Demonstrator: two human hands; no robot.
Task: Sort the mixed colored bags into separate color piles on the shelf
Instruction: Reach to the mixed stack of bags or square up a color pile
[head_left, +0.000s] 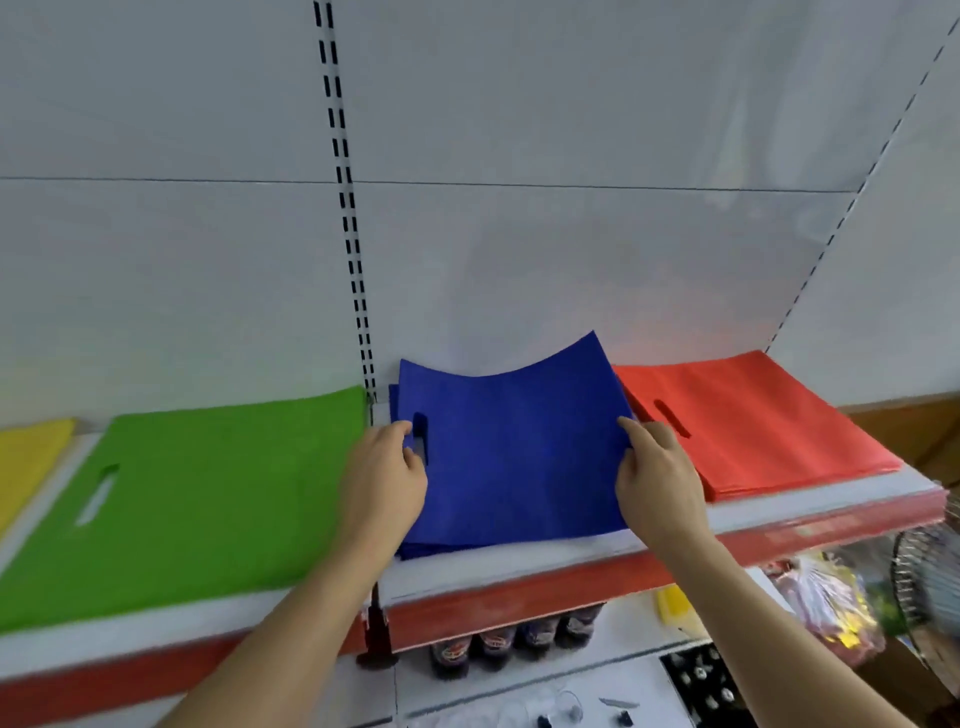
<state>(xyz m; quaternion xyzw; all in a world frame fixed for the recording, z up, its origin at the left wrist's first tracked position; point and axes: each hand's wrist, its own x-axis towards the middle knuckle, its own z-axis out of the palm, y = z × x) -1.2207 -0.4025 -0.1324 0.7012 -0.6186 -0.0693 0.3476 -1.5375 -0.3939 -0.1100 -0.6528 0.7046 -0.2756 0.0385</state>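
On shelf (571, 558), both hands pinch top blue bag (519, 447) over blue pile: left hand (384, 478) at handle edge, right hand (657, 478) opposite; green pile (197, 499) left, red pile (753, 431) right.

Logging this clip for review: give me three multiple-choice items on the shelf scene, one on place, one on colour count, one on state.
1. The flat red fabric bag pile lies where?
A. right of the blue pile
B. left of the green pile
C. on the lower shelf

2. How many bag colours lie on the white shelf with red front strip?
A. two
B. four
C. six

3. The top blue fabric bag is
A. rolled up
B. lying untouched
C. held at both side edges

Key: A, it sits beside blue; B, yellow, green, blue, red; C, left hand and right hand pinch it.
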